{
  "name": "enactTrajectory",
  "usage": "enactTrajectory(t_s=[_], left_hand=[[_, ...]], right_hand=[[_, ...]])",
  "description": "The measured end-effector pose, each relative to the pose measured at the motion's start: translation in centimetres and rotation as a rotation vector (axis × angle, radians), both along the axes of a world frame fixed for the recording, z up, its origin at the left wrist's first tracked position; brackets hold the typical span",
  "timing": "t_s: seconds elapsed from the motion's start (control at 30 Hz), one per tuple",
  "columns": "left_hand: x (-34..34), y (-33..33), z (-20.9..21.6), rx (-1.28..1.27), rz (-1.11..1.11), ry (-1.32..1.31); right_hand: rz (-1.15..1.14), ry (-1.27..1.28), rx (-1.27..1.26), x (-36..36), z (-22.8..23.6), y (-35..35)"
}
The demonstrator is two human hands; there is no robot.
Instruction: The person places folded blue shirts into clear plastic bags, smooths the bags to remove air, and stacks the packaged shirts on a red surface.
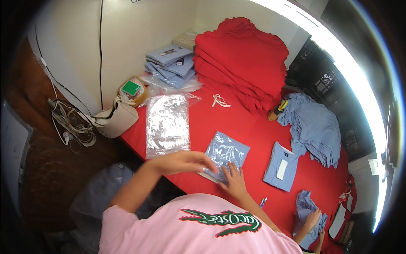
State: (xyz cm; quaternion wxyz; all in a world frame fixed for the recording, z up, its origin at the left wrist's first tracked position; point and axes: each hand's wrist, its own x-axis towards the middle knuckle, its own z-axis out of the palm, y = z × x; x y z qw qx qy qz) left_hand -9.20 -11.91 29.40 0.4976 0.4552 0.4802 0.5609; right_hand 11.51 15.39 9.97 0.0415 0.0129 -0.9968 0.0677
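Note:
In front of me a folded light-blue garment in a clear plastic bag (228, 149) lies at a slant on the red-covered table. My right hand (234, 181) rests on its near part, fingers spread over the plastic. Reaching in from the left, my left hand (190, 162) is over the bag's near left corner, its fingers stretched out and slightly bent. Whether those fingertips touch the plastic I cannot tell. Left of the bag lies a stack of clear, shiny plastic bags (168, 122).
Folded blue shirts (169, 57) and a red cloth heap (241, 59) stand at the back. To the right lie a folded shirt with a white tag (279, 167) and a blue cloth pile (315, 127). Another person's hand (313, 219) handles blue cloth. A pen (263, 202) lies nearby.

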Motion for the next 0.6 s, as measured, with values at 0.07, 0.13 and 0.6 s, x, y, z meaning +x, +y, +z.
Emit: enactTrajectory(t_s=[0.07,0.13,0.6], left_hand=[[2.4,-6.6,8.4,0.305,-0.100,-0.023],[6.7,-11.8,15.7,0.507,-0.115,0.172],[18.8,-11.9,23.0,0.689,0.223,0.728]], right_hand=[[0.043,-0.071,-0.041,0.7,-2.6,1.9],[0.171,-0.083,-0.040,-0.3,-4.1,2.0],[0.286,-0.200,0.621,-2.5,-6.5,-0.7]])
